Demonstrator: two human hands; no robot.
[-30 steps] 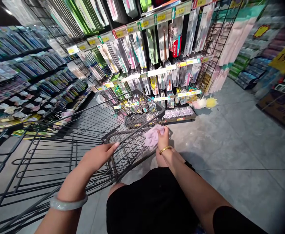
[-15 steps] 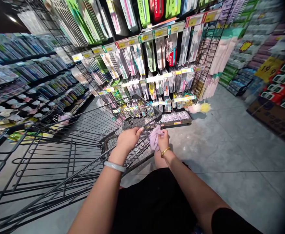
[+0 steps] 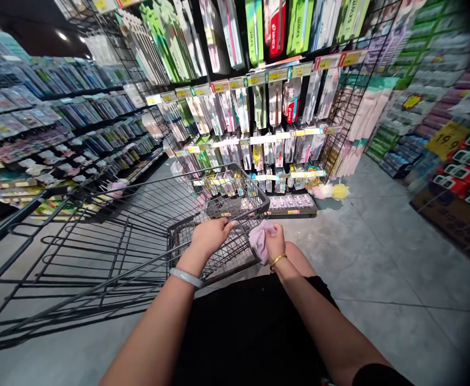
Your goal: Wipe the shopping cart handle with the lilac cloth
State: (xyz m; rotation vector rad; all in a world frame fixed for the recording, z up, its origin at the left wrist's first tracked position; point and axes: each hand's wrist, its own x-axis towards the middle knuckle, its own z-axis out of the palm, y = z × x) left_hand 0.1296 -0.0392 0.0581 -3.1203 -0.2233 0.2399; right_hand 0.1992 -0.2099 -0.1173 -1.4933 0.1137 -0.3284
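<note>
My left hand, with a pale bangle at the wrist, is closed over the side rail of a dark wire shopping cart. Its thumb points forward along the rail, and the fingers on the far side are mostly hidden. A crumpled lilac cloth hangs bunched from my right hand, which is closed on it beside the cart's front corner. A gold bracelet circles that wrist. Through the cart's wires the grey floor shows.
Ahead stands a rack of packaged toothbrushes with price strips. Shelves of packaged goods line the left. At right, red packs sit on a brown carton. Fluffy white and yellow puffs hang low at the rack's corner.
The view has tilted up slightly, so the shelves sit lower and further right. My right hand and the lilac cloth have shifted a little right and down. Both hands keep their hold.
</note>
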